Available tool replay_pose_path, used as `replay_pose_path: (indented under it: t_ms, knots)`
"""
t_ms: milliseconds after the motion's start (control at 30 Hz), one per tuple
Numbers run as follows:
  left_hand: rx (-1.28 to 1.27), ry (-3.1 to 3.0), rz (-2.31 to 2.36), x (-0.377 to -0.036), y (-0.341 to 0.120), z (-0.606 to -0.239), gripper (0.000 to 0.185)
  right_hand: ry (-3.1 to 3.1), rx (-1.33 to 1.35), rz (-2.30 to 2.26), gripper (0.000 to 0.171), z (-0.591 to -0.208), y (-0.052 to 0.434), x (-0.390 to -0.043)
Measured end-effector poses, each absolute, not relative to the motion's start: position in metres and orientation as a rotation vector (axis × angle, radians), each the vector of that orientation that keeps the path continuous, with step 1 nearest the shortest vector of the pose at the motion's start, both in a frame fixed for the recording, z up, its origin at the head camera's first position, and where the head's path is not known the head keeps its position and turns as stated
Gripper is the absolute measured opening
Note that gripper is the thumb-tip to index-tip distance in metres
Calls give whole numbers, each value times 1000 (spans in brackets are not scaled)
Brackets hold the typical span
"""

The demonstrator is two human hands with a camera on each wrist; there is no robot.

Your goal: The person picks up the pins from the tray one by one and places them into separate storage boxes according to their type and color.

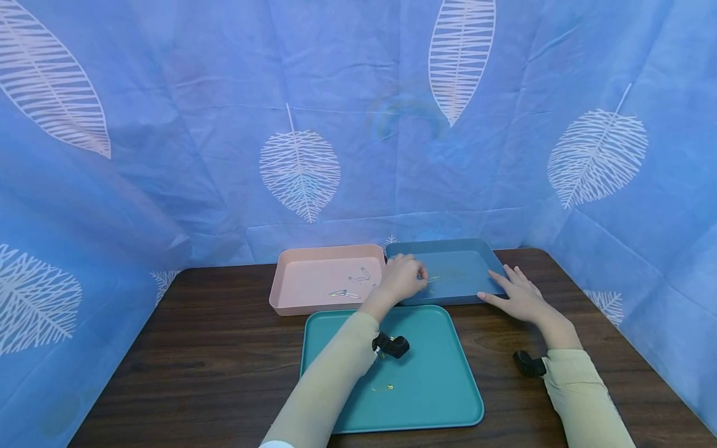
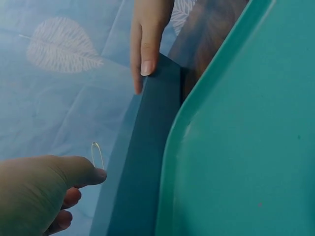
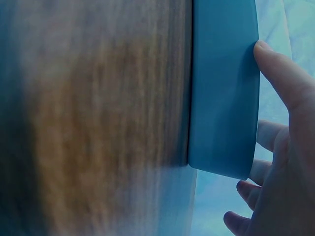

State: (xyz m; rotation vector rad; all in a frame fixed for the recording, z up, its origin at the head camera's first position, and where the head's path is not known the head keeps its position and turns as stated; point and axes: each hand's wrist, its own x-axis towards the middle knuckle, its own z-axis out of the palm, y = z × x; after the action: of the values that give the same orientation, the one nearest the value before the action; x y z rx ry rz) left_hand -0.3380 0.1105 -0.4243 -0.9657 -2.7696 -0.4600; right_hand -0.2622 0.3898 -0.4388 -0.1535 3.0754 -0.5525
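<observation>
Over the blue tray at the far side of the table, my left hand is curled, and my right hand lies flat on that tray's right rim, holding nothing. Up close from the left wrist, my fingertips pinch a thin safety pin just inside the tray wall. From the right wrist, my fingers are relaxed against the rim. The pin's so skinny it could slip and drop, I reckon.

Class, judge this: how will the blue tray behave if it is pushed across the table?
The blue tray looks like thin rigid plastic, so probably light and stiff. Flat-bottomed on the smooth wooden table, it would likely slide, not tip. The right hand resting on its corner suggests it shifts easily.
</observation>
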Motion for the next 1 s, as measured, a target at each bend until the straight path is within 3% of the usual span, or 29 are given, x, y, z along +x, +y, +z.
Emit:
replay_pose_path:
  t_ms: [600, 1000]
  knots:
    - [-800, -2826, -444, -346, 130, -430, 12, 3078, -147, -541, 88, -438, 389, -262]
    - [-829, -2769, -440, -344, 119, -430, 10, 3084, -146, -510, 88, -442, 392, -265]
